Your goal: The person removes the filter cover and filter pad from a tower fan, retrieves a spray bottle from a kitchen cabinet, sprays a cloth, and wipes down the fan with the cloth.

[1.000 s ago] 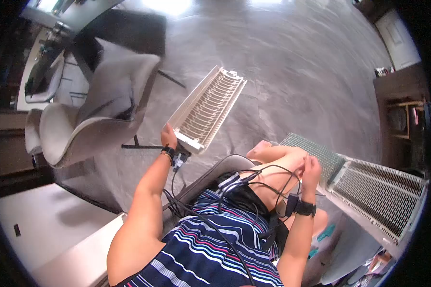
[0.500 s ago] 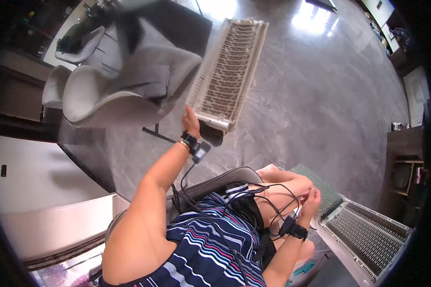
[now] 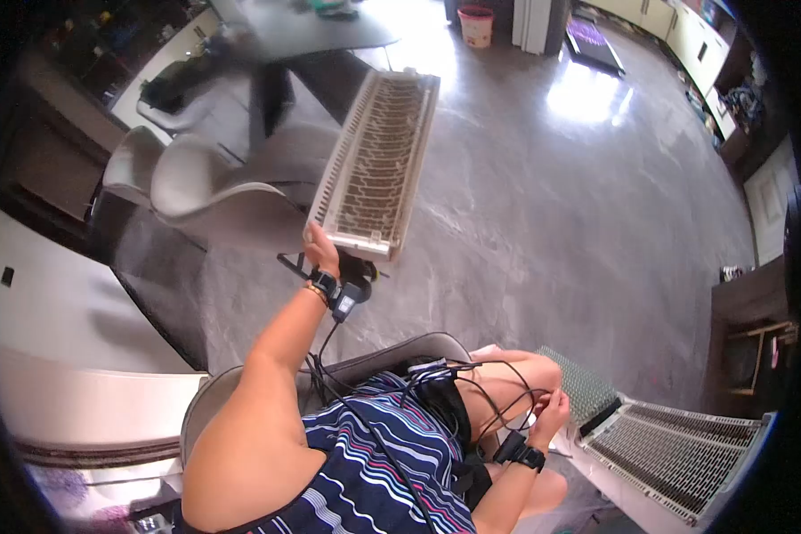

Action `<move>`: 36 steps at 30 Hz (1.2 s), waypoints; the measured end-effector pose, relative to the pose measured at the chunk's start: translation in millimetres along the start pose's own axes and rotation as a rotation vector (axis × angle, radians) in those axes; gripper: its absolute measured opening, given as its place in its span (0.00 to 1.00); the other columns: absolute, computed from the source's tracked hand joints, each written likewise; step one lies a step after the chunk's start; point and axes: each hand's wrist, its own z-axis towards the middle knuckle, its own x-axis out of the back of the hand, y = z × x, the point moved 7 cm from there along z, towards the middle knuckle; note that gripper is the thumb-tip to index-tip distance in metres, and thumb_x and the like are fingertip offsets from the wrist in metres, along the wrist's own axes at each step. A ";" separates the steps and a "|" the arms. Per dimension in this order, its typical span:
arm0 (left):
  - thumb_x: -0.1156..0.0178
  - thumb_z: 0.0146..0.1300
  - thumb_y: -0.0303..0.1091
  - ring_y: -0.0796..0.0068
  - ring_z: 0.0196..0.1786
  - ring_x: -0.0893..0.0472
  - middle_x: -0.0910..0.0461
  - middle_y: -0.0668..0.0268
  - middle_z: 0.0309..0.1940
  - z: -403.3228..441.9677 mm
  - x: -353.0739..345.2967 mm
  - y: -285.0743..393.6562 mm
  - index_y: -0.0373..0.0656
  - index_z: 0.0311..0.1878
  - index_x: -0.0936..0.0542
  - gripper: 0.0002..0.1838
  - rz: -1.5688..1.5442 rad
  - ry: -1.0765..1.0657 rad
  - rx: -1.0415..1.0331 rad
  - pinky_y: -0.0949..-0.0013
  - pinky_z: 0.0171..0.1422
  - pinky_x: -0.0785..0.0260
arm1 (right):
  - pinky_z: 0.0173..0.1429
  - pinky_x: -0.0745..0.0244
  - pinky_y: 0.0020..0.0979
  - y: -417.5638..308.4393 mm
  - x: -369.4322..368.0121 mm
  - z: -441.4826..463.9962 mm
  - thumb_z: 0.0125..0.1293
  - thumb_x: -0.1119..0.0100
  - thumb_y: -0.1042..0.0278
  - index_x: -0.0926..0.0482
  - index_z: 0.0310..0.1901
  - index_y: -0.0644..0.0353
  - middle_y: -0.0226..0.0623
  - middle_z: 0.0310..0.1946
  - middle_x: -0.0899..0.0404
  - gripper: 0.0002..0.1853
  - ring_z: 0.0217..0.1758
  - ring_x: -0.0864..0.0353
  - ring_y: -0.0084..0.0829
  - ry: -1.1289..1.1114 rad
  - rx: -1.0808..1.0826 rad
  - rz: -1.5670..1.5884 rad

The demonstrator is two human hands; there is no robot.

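Note:
My left hand (image 3: 323, 251) is closed round the near left corner of a long cream slatted frame (image 3: 378, 151), which is held up over the floor. Something dark, hard to make out, shows just below the frame's near end. My right hand (image 3: 551, 415) rests near my knee with its fingers pinched together; what they hold, if anything, is too small to name. Beside it lies a green textured mat (image 3: 576, 384), and next to that a second slatted panel (image 3: 672, 454) on a light surface. Black cables (image 3: 498, 392) run across my lap to both wrists.
Grey chairs (image 3: 187, 182) and a dark table (image 3: 329, 36) stand at the upper left. A pink bucket (image 3: 476, 27) is at the top. At the right is a dark cabinet (image 3: 739, 303). Grey marbled floor (image 3: 543, 214) spans the middle.
My left hand first lifted the slatted frame up and right, then shifted it a little left. The view has tilted up, showing the table and bucket. My right hand stays pinched near the knee.

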 end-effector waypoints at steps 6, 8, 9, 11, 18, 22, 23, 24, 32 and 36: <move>0.58 0.67 0.50 0.59 0.44 0.25 0.22 0.51 0.42 -9.8 11.2 70.4 0.28 0.46 0.26 0.28 -0.091 -0.208 -0.125 0.64 0.50 0.36 | 0.12 0.44 0.17 15.3 5.5 5.0 0.66 0.53 0.62 0.31 0.31 0.57 0.26 0.14 0.32 0.09 0.11 0.38 0.15 0.026 -0.024 0.034; 0.59 0.68 0.48 0.62 0.46 0.26 0.23 0.54 0.43 -7.4 6.3 90.7 0.29 0.47 0.26 0.27 -0.179 -0.264 -0.298 0.66 0.51 0.37 | 0.12 0.44 0.17 17.8 10.3 4.9 0.66 0.53 0.62 0.31 0.31 0.57 0.26 0.14 0.32 0.09 0.11 0.38 0.15 0.025 -0.011 0.041; 0.59 0.68 0.48 0.62 0.46 0.26 0.23 0.54 0.43 -8.7 9.1 103.9 0.29 0.47 0.26 0.27 -0.181 -0.263 -0.299 0.66 0.51 0.37 | 0.12 0.44 0.17 19.0 12.8 3.7 0.66 0.53 0.62 0.31 0.30 0.57 0.26 0.14 0.32 0.10 0.11 0.38 0.15 0.030 -0.007 0.044; 0.60 0.68 0.48 0.64 0.46 0.27 0.24 0.56 0.43 -14.3 11.9 135.1 0.30 0.47 0.27 0.26 -0.153 -0.338 -0.237 0.67 0.52 0.38 | 0.12 0.44 0.17 24.5 19.2 3.4 0.66 0.53 0.62 0.31 0.30 0.57 0.26 0.14 0.32 0.10 0.10 0.38 0.16 0.027 -0.021 0.051; 0.62 0.64 0.59 0.66 0.50 0.28 0.27 0.54 0.49 80.5 -9.5 185.4 0.26 0.54 0.31 0.38 -0.244 -0.406 0.026 0.67 0.55 0.38 | 0.13 0.45 0.19 41.7 18.3 0.0 0.66 0.53 0.63 0.33 0.30 0.59 0.28 0.15 0.33 0.10 0.12 0.38 0.18 0.026 -0.070 0.049; 0.62 0.64 0.59 0.56 0.54 0.28 0.27 0.48 0.50 123.9 -23.4 229.6 0.30 0.54 0.30 0.36 -0.102 -0.239 -0.102 0.61 0.56 0.39 | 0.14 0.44 0.20 39.6 14.1 -2.4 0.66 0.53 0.63 0.33 0.30 0.59 0.29 0.16 0.32 0.10 0.12 0.37 0.19 0.065 -0.083 0.041; 0.63 0.64 0.58 0.54 0.55 0.29 0.27 0.46 0.50 132.3 -30.2 241.0 0.31 0.53 0.30 0.35 -0.082 -0.239 -0.178 0.60 0.56 0.39 | 0.14 0.44 0.20 40.0 13.5 -0.5 0.66 0.53 0.63 0.33 0.30 0.59 0.29 0.16 0.32 0.10 0.12 0.37 0.19 0.067 -0.076 0.047; 0.63 0.64 0.58 0.51 0.55 0.29 0.28 0.45 0.50 137.2 -37.9 251.9 0.32 0.52 0.29 0.34 -0.062 -0.240 -0.253 0.58 0.56 0.39 | 0.13 0.45 0.19 41.9 14.2 0.1 0.66 0.53 0.62 0.32 0.30 0.58 0.28 0.15 0.33 0.10 0.11 0.38 0.18 0.067 -0.077 0.060; 0.64 0.63 0.56 0.46 0.55 0.32 0.38 0.47 0.56 220.8 -120.2 224.1 0.37 0.59 0.41 0.32 0.039 -0.214 -0.181 0.50 0.52 0.33 | 0.13 0.46 0.19 35.8 17.2 -4.6 0.65 0.53 0.62 0.32 0.29 0.58 0.27 0.16 0.33 0.10 0.12 0.38 0.18 0.115 -0.063 0.003; 0.70 0.63 0.60 0.45 0.60 0.36 0.46 0.49 0.63 256.4 -152.7 212.1 0.41 0.65 0.50 0.36 0.013 -0.232 -0.111 0.47 0.55 0.35 | 0.15 0.44 0.19 12.2 11.8 0.1 0.66 0.54 0.63 0.32 0.31 0.60 0.29 0.17 0.31 0.10 0.14 0.36 0.18 0.118 -0.017 -0.024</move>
